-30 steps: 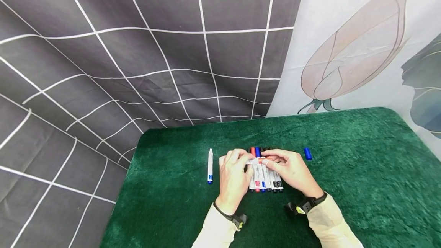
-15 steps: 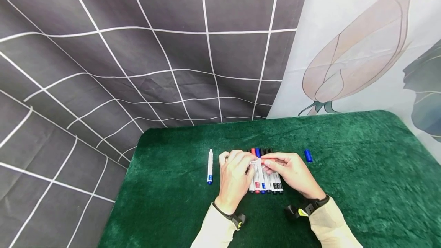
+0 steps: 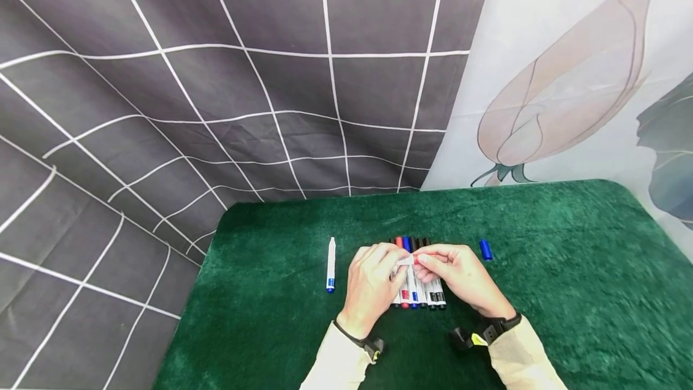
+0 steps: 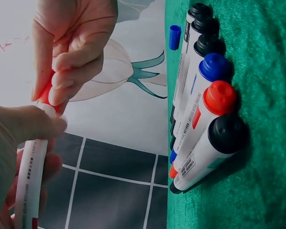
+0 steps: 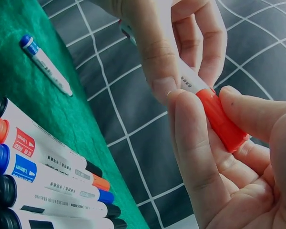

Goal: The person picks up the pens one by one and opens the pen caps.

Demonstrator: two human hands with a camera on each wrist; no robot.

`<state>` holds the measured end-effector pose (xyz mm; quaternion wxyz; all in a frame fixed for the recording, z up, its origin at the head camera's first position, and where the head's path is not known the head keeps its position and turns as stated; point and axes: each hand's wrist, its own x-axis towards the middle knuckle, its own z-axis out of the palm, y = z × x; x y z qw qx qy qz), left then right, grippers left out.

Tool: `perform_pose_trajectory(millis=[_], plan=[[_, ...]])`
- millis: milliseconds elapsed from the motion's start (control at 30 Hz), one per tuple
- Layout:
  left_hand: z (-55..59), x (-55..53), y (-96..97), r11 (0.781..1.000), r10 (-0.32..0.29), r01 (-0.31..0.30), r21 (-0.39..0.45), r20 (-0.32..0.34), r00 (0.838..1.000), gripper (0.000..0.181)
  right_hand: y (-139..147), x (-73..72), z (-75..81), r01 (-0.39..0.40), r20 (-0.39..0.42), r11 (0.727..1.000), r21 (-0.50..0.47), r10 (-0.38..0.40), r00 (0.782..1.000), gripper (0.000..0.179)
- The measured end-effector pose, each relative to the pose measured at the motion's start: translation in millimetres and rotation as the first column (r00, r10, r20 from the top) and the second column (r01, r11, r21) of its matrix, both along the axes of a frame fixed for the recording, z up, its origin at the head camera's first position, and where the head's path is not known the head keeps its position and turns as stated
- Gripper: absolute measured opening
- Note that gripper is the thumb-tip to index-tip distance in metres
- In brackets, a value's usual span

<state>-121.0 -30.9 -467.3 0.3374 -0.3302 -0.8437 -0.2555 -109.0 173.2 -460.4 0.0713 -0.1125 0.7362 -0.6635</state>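
Observation:
My left hand (image 3: 373,281) grips the white barrel of a marker (image 4: 31,181) above the table. With thumb and fingers, my right hand (image 3: 460,272) pinches the red cap (image 5: 221,119) at that marker's end. Cap and barrel meet in the right wrist view; whether the cap sits fully home I cannot tell. Below the hands lies a row of capped whiteboard markers, among them a red-capped marker (image 4: 219,98), a blue-capped marker (image 4: 214,67) and several black ones. The hands partly hide this row in the head view.
An uncapped marker with a blue end (image 3: 331,266) lies apart, left of the left hand. Its loose-looking blue cap (image 3: 485,250) lies right of the right hand. Green cloth covers the table (image 3: 260,318); a grey gridded curtain (image 3: 292,89) hangs behind it.
The right fingers have closed further over the red cap, which shows less in the head view. Both hands stay together over the row. The head view has tilted slightly upward.

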Motion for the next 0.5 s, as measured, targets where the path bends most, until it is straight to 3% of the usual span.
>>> perform_pose_trajectory(millis=[500], plan=[[-4.5, 0.6, -0.6, 0.999, -0.04, 0.04, 0.014, -0.043, 0.998, 0.017, 2.8, 4.3, 3.6, -0.009, 0.007, 0.997, 0.072, 0.008, 1.0, 0.03]])
